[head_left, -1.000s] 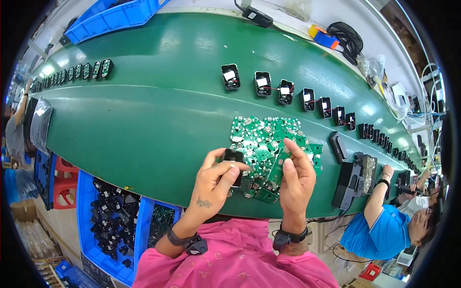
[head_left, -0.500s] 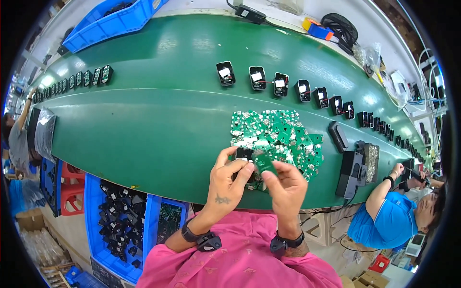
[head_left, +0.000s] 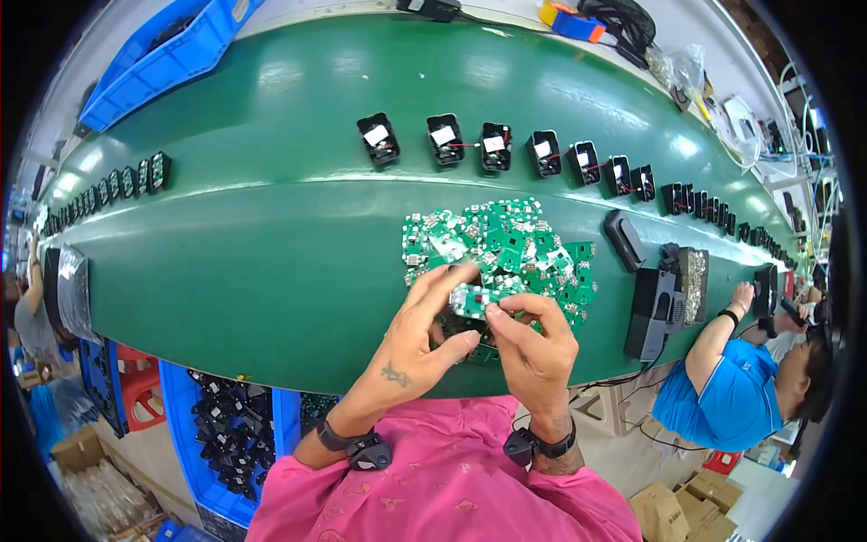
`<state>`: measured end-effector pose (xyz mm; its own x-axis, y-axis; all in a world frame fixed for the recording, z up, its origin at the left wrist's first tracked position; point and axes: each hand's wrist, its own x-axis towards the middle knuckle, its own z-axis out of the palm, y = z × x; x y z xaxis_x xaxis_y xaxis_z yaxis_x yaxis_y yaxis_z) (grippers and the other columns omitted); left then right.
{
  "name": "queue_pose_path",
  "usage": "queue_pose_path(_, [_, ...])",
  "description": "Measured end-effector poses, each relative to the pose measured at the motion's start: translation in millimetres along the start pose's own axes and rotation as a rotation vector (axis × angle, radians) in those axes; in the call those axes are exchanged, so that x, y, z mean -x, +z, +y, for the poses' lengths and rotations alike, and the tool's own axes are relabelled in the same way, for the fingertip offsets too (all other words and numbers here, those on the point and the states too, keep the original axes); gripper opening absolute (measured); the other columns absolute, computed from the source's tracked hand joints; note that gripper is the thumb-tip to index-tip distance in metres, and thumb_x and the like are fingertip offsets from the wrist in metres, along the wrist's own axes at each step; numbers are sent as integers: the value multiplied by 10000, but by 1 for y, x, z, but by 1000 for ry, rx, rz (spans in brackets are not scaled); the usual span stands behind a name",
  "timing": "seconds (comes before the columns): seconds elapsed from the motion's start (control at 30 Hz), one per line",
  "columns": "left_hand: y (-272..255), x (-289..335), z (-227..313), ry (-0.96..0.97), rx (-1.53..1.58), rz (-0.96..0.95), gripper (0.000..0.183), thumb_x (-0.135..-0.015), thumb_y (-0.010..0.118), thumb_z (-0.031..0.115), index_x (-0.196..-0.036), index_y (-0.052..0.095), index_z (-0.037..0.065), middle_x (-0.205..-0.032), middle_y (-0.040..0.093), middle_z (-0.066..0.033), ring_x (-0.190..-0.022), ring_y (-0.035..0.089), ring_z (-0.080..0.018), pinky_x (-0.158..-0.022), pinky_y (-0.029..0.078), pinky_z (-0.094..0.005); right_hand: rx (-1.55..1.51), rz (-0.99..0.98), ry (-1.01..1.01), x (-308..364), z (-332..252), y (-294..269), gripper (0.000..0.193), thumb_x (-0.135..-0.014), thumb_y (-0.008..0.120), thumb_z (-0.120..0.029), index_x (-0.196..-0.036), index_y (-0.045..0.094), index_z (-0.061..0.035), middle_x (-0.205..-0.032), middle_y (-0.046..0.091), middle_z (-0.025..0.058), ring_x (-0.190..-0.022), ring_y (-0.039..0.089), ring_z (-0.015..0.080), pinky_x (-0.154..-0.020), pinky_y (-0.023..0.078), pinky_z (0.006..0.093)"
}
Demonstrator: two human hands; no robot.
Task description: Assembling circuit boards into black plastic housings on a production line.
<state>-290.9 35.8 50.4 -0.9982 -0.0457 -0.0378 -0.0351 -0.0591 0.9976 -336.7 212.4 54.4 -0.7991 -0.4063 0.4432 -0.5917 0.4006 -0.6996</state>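
Note:
Between my two hands is a green circuit board (head_left: pixel 471 301), its side with the small parts facing up. The thumb and fingers of my right hand (head_left: pixel 535 354) pinch it by its right end. My left hand (head_left: pixel 411 339) is curled around a small black plastic case (head_left: pixel 444 331), mostly hidden beneath the board and my fingers. The board lies over the case; whether they touch I cannot tell. Just beyond my hands, a loose pile of green circuit boards (head_left: pixel 515 242) covers part of the green table.
Several open black cases (head_left: pixel 444 140) with white labels and red wires form a row beyond the pile. Another row of cases with boards (head_left: pixel 126 182) stands far left. A black device (head_left: pixel 652 316) sits at right, near a co-worker in blue (head_left: pixel 727 388). A blue bin (head_left: pixel 226 434) is below left.
My right hand has turned the circuit board over to its populated side and brought it left over the black case. The whole view has shifted slightly.

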Motion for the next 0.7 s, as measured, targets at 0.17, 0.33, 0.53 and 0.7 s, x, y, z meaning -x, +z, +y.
queue_pose_path(0.17, [6, -17, -7, -147, 394, -77, 705, -906, 641, -8, -1529, 318, 57, -1494, 407, -121, -1220, 523, -165, -894, 492, -263, 45, -43, -88, -11, 13, -11, 310, -722, 741, 99, -977, 758, -77, -1017, 649, 82, -840, 645, 226, -640, 520, 293])
queue_pose_path(0.33, [8, -31, 1, -195, 381, -54, 556, -944, 572, -40, -1470, 412, 37, -1343, 559, -114, -1209, 557, -156, -978, 479, -280, -42, -137, -44, -23, 16, -22, 350, -667, 808, -40, -1003, 760, -125, -1151, 637, 84, -1088, 557, 318, -910, 464, 455])
queue_pose_path(0.53, [13, -34, 12, -217, 295, -88, 547, -947, 550, -54, -1472, 426, 37, -1293, 595, -116, -1083, 611, -115, -882, 527, -249, -15, -117, -144, -44, 16, -16, 316, -685, 828, -80, -986, 768, -153, -1215, 612, 90, -1136, 484, 320, -967, 409, 459])
queue_pose_path(0.7, [19, -38, 33, -341, 382, -38, 517, -960, 555, -28, -1460, 438, 34, -1286, 585, -136, -1009, 668, -144, -744, 600, -253, -87, -33, 54, -43, 12, -16, 88, -847, 731, -124, -863, 686, -51, -1148, 561, 120, -1108, 485, 279, -923, 412, 392])
